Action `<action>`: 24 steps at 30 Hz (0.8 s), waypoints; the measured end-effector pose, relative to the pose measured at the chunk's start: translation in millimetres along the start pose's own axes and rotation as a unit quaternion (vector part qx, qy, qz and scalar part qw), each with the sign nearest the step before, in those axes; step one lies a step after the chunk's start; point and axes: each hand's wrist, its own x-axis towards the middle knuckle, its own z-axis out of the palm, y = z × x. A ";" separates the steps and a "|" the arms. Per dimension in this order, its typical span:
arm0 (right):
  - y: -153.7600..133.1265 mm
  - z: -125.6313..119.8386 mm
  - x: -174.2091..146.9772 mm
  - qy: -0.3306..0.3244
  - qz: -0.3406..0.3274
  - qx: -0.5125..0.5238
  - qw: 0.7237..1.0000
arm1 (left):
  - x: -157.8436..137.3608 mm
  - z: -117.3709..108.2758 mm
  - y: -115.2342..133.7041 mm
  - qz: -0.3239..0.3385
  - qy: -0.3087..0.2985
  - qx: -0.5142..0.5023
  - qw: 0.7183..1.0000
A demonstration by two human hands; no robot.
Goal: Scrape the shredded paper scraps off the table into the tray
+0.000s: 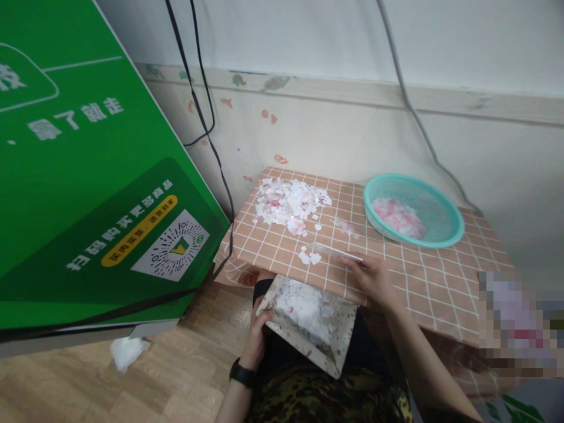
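Grip: right hand [374, 281] was closed on a flat scraper [333, 251] mid-frame, just beside loose white flakes [309, 257]; left hand [259, 324] was closed on the left rim of a tray [346, 324], lower centre. Clean stroke likely needed the scraper low and the tray tight under the tabletop [423, 285] edge. Right forearm [429, 352] slanted in from lower right; left forearm [235, 396] ran up from bottom.

The basket [440, 218] looks smooth, glossy plastic — the tray [344, 330] rough and stained, the flakes [288, 202] papery, the worktop [425, 279] matt, the floor [171, 379] wood-grained.
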 end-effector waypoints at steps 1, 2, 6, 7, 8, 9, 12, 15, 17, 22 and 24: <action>0.3 1.7 -2.2 0.004 -0.001 0.005 1.000 | -0.6 -1.6 0.8 -0.004 0.007 -0.005 1.000; 0.7 2.8 -4.9 0.004 0.001 0.009 1.000 | -1.4 -3.2 2.4 -0.009 0.014 -0.009 1.000; 0.4 3.1 -16.6 0.005 0.019 0.012 1.000 | -7.5 -7.9 15.1 -0.025 0.046 -0.028 0.998; 0.1 3.4 -18.4 0.014 0.023 0.012 1.000 | -9.2 -8.4 18.9 -0.026 0.053 -0.032 0.998; -0.1 4.4 -19.3 0.028 0.025 0.013 0.999 | -10.9 -8.6 22.7 -0.025 0.058 -0.033 0.997; 0.0 6.0 -19.4 0.041 0.025 0.015 0.999 | -12.4 -8.5 26.2 -0.026 0.061 -0.035 0.997; 1.2 12.8 -16.2 0.050 0.014 0.011 0.999 | -15.9 -6.2 35.6 -0.032 0.071 -0.037 0.996; 3.0 16.0 -13.7 0.017 -0.008 -0.002 1.000 | -18.8 -2.0 44.2 -0.035 0.080 -0.031 0.996; 4.3 14.7 -15.1 0.002 -0.015 -0.006 1.000 | -21.2 0.9 49.9 -0.032 0.079 -0.029 0.996; 8.0 10.4 -23.3 0.010 -0.021 0.002 1.000 | -27.8 6.0 59.6 -0.043 0.076 -0.025 0.996; 8.2 10.7 -25.1 0.014 -0.021 0.007 1.000 | -29.2 6.7 61.0 -0.046 0.078 -0.030 0.995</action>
